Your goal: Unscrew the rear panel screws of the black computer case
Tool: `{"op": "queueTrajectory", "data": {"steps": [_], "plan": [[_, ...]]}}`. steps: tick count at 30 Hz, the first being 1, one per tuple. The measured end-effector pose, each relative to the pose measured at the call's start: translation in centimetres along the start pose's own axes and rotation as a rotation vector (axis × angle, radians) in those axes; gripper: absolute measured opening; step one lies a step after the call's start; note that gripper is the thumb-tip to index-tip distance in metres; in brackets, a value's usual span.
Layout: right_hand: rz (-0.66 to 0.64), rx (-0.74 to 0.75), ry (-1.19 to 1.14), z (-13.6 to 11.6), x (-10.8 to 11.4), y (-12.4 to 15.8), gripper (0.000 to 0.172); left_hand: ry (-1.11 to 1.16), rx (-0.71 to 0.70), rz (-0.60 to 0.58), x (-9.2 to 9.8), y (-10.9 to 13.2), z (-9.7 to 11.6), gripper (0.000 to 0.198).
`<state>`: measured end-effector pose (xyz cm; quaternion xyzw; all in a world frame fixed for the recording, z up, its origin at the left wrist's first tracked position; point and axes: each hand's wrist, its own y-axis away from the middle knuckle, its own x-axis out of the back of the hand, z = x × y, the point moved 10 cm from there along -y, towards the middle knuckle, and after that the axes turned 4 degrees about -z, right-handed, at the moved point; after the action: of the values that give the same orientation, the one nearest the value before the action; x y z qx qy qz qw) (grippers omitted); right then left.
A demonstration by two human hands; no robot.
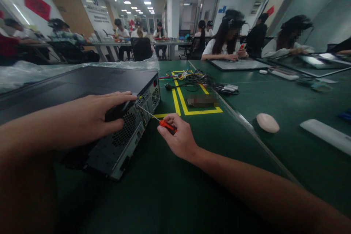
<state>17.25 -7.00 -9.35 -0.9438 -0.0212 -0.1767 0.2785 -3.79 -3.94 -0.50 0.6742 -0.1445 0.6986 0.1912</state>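
Note:
A black desktop computer case (109,76) lies on its side at the left, its metal rear panel (131,137) with vents and ports turned toward the right. My left hand (109,108) rests along the top rear edge of the case, fingers stretched out and thumb spread down over the rear panel. A dark part under its palm is partly hidden. My right hand (179,137) is closed around the orange-red handle of a screwdriver (165,125). The thin shaft points up and left, and its tip meets the rear panel near my left fingertips.
Cables (197,78) lie in a heap beyond the case, near yellow tape (203,112) marking the green table (233,161). A pale oval mouse (268,123) and a long white object (326,133) lie at the right. Several people work in the background; clear plastic wrap (55,66) lies behind the case.

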Motion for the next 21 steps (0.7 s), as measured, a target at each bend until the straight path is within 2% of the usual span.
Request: {"op": "queueTrajectory", "data": {"steps": [11,21], "plan": [[0.007,0.032,0.029,-0.29,0.13,0.09,0.014,0.012,0.011,-0.008,0.18,-0.1,0.36,0.082],[0.0,0.084,0.014,-0.71,0.1,-0.29,0.02,0.007,-0.008,0.006,-0.05,0.04,0.07,0.079]]}}
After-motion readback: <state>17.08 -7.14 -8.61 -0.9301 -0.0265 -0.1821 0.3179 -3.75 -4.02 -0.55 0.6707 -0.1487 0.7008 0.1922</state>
